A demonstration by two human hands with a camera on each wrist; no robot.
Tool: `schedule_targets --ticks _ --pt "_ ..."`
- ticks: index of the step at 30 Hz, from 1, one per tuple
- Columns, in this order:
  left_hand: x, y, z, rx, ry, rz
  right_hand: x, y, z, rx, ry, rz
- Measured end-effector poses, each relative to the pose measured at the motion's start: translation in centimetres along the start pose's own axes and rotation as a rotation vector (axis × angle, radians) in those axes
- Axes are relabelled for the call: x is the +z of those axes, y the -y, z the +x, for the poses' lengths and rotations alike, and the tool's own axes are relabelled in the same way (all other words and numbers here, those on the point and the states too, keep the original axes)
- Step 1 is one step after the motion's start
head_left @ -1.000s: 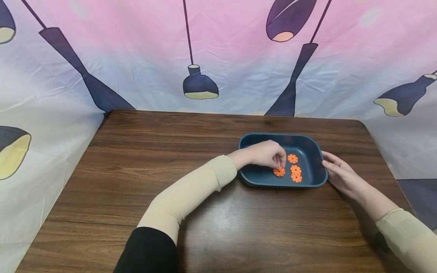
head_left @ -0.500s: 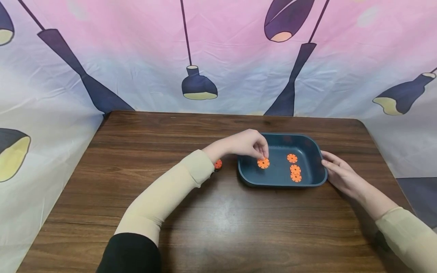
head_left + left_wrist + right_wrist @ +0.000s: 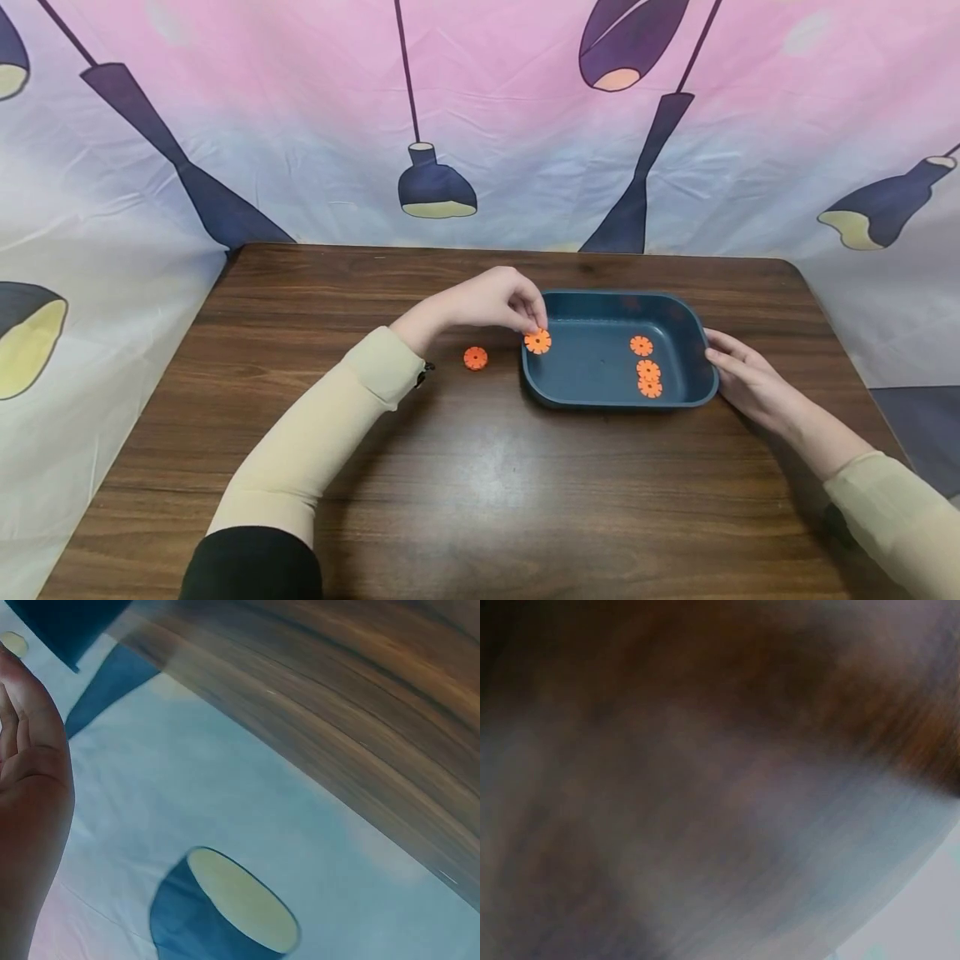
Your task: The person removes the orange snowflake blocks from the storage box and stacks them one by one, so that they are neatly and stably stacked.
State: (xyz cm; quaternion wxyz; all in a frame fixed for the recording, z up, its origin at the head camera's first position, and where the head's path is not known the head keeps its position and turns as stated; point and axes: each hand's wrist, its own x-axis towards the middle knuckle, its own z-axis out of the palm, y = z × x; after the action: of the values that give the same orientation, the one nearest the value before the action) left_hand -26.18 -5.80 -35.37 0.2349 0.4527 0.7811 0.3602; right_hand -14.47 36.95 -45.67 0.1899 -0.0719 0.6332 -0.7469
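Observation:
My left hand (image 3: 498, 300) pinches an orange notched disc (image 3: 537, 341) between thumb and fingertips, over the left rim of a dark blue rectangular basin (image 3: 585, 403). In the left wrist view part of the left hand (image 3: 30, 742) shows at the left edge, its fingertips out of frame. Several more orange discs (image 3: 648, 371) lie in the right half of the basin. Another orange disc (image 3: 476, 358) lies on the table, left of the basin. My right hand (image 3: 752, 381) holds the basin's right end, thumb at the rim. The right wrist view is too blurred to make out this hand.
The basin stands on a brown wood-grain table (image 3: 495, 483), towards its back right. Behind the table hangs a pink and pale blue cloth (image 3: 300, 125) printed with dark lamps. The table's back edge meets this cloth.
My left hand has moved left and lifted the pinched disc from the basin's middle to its left rim. The disc on the table has come into sight. The right hand stays put.

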Motion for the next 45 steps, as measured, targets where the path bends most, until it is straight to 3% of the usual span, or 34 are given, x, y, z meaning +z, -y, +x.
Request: schedule_targets --ticks 7,15,28,45 --pt "-1.0 1.6 -2.1 -0.084 -0.017 0.012 0.0 0.1 0.1 -0.003 -0.001 -0.002" --pt "-1.2 2.8 -3.5 -0.184 -0.001 0.026 0.0 0.1 0.1 0.000 0.002 0.002" --pt "-0.7 4.6 -4.2 -0.209 0.021 0.051 -0.1 0.0 0.1 0.010 -0.011 -0.008" --pt "-0.3 5.5 -4.3 -0.256 0.023 0.090 -0.1 0.0 0.0 0.007 -0.001 -0.021"
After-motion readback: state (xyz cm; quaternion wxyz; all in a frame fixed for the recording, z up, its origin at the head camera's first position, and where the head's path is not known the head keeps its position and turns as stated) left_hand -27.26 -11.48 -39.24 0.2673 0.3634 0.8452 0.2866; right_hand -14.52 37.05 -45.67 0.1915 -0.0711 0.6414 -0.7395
